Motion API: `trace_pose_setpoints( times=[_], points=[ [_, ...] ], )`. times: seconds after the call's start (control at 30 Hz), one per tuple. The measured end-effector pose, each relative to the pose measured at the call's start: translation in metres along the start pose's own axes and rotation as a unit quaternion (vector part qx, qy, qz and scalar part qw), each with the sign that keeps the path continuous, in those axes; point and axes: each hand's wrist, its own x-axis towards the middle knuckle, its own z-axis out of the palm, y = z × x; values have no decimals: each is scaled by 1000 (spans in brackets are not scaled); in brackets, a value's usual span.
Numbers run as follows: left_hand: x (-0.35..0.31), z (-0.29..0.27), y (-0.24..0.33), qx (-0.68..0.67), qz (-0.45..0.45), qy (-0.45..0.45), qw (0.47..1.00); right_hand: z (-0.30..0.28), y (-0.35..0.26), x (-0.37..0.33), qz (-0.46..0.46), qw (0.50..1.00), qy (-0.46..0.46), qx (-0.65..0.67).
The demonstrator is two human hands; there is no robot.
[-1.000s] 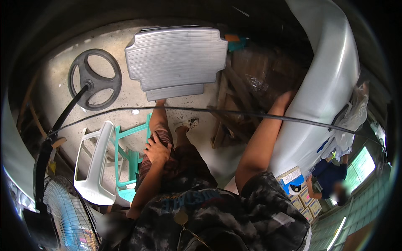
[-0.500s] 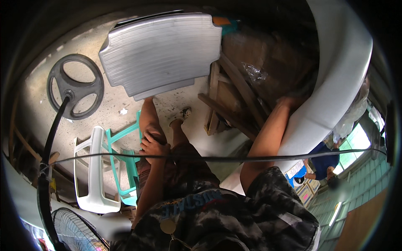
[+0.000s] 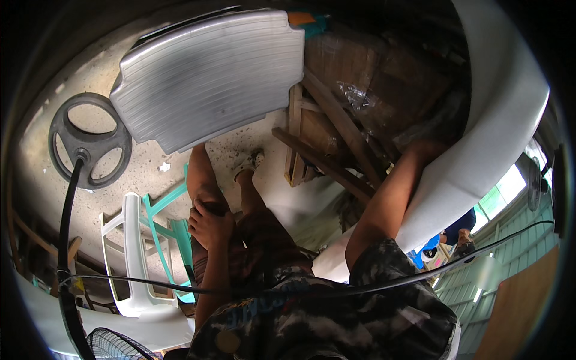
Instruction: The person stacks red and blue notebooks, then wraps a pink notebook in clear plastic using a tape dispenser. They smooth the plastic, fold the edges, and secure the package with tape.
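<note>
View from the head, looking down along the person's body. The left hand [image 3: 210, 225] rests on the left knee [image 3: 204, 198], its fingers [image 3: 199, 223] curled together over the kneecap and holding nothing else. The right arm [image 3: 387, 204] stretches up and to the right, and the right hand [image 3: 435, 147] lies against the long white curved panel [image 3: 498, 120]; the hand sits in shadow at the panel's edge, so whether its fingers are apart or together cannot be told. The panel runs from the upper right down past the right arm toward the person's lap. Left of the knee stand a white plastic frame [image 3: 135, 258] and a teal chair frame [image 3: 165, 228], just beside each other on the speckled floor [image 3: 72, 78]. A ribbed grey panel [image 3: 210, 75] lies above the knee, with a grey steering wheel [image 3: 90, 141] to its left and a black cable [image 3: 67, 216] running down from the wheel. Wooden boards [image 3: 336, 156] lean between the grey panel and the white one. A foot in a shoe [image 3: 252, 162] rests on the floor. Another person [image 3: 453, 231] is at far right.
</note>
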Motion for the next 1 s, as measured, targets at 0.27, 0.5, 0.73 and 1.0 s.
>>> trace_pose_setpoints(
  times=[0.27,0.5,0.73,1.0],
  points=[
    [6,-6,-1,2,13,-8,1000,-10,1,1,-17,999,-1,-29],
    [10,-5,-8,2,-4,-1,1000,-2,9,-5,-26,999,5,-33],
    [14,-8,-9,0,-8,-6,1000,-6,17,-9,-27,999,14,-38],
    [15,-17,-2,-7,1,-19,1000,-15,19,-7,-34,997,16,-62]
  ],
)
